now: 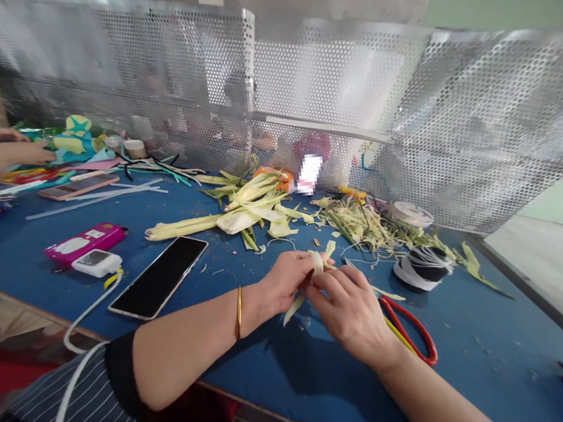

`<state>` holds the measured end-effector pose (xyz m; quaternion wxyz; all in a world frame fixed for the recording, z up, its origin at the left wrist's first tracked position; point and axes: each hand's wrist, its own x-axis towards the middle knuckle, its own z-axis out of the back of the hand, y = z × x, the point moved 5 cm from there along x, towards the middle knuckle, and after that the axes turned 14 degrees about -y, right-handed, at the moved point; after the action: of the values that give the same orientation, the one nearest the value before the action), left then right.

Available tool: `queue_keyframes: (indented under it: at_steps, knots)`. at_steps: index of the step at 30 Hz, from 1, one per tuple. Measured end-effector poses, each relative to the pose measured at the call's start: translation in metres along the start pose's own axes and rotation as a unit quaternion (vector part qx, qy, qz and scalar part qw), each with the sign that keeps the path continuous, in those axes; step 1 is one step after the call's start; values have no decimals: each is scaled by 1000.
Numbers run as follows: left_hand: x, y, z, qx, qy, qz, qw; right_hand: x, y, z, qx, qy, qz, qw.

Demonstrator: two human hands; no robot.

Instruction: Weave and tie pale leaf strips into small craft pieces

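Note:
My left hand (289, 281) is closed, with its thumb and fingers pinching a pale strip of corn husk (318, 262). From the right, my right hand (350, 311) meets it, its bent fingers closed on the same husk. The strip forms a small loop at the left fingertips, and one loose end hangs below. Exactly how the right fingers grip it is partly hidden. Scissors with red handles (428, 340) lie on the table beside my right wrist. A bundle of corn husks (255, 207) rests beyond my hands.
Shredded husk scraps (358, 226) and a black spool with white string (422, 268) lie to the right. On the left are a dark phone (160, 277), a magenta box (86, 243) and a white cable (75, 327). A perforated metal screen (318, 79) borders the back. Another person's hands (18, 148) work at far left.

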<state>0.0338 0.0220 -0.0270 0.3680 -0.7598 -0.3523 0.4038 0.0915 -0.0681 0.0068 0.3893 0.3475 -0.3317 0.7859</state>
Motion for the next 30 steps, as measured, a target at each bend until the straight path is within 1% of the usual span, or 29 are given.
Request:
queue_keyframes:
  at_steps: [1,2,3,4,5,7,8,9,10,11,12,16,21,24,26,28,29,30]
  knots:
    - [0,-1,1,12,-2,-14,1000,-1,-6,3,13,-23,-48,999]
    - [0,-2,1,27,-5,-26,999,-2,-13,6,28,-49,-110,992]
    - [0,-3,2,43,-7,-35,998,-5,-22,7,43,-74,-186,979]
    - [0,-3,2,58,-7,-41,997,-10,-32,8,59,-91,-268,957]
    - [0,-4,2,72,-7,-46,996,-16,-41,6,79,-100,-349,928]
    - [0,-5,2,98,-8,-55,994,-29,-54,-3,143,-90,-494,853]
    - [0,-5,2,110,-10,-62,992,-35,-58,-10,185,-77,-549,811]
    - [1,-6,3,120,-14,-69,990,-40,-60,-16,225,-64,-589,773]
    - [1,-6,3,130,-17,-75,989,-44,-60,-22,260,-54,-615,742]
    - [1,-7,3,138,-17,-82,987,-46,-61,-26,282,-49,-631,721]
    - [1,-7,3,144,-14,-91,985,-47,-61,-28,293,-49,-640,709]
    - [2,-9,2,158,14,-117,980,-49,-63,-30,292,-65,-657,692]
    - [1,-9,-1,140,47,-104,984,-47,-61,-31,329,-67,-690,641]
    - [0,-10,1,161,30,-125,979,-45,-59,-32,347,-70,-699,622]
    - [0,-11,2,172,5,-141,975,-44,-57,-33,359,-69,-701,612]
    - [1,-11,4,172,-16,-135,976,-44,-56,-34,362,-61,-700,612]
    - [2,-12,5,168,-25,-126,977,-45,-56,-34,357,-53,-697,620]
    - [3,-12,7,160,-34,-115,980,-45,-56,-33,343,-42,-688,638]
